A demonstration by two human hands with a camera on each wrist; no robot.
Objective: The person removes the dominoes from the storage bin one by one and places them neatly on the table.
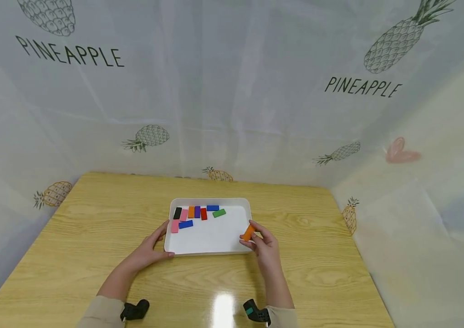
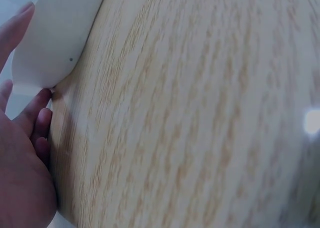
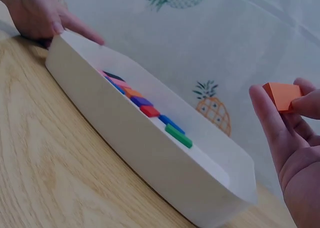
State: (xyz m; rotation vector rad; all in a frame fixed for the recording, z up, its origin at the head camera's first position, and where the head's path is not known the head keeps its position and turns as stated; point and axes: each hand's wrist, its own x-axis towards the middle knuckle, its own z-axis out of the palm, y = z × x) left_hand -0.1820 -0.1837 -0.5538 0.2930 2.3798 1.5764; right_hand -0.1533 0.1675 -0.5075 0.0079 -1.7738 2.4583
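Left forearm [image 1: 118, 281] is slanting forward and to the right; left hand [image 1: 146, 253] is holding its thumb spread widely from its fingers, the thumb pointing rightward. Right forearm [image 1: 277, 287] is slanting forward and slightly leftward; right hand [image 1: 267, 248] is pinching with thumb and fingers. The 2 hands are lying well apart.

The back cloth [image 1: 215, 73] says PINEAPPLE two times, all in big letters that are thin and dark. The left word [image 1: 69, 52] is high up, just under a drawn pineapple [image 1: 51, 16]. The right word [image 1: 363, 87] is smaller and a bit lower, and it sits under another pineapple [image 1: 395, 44]. Both show in the head view.
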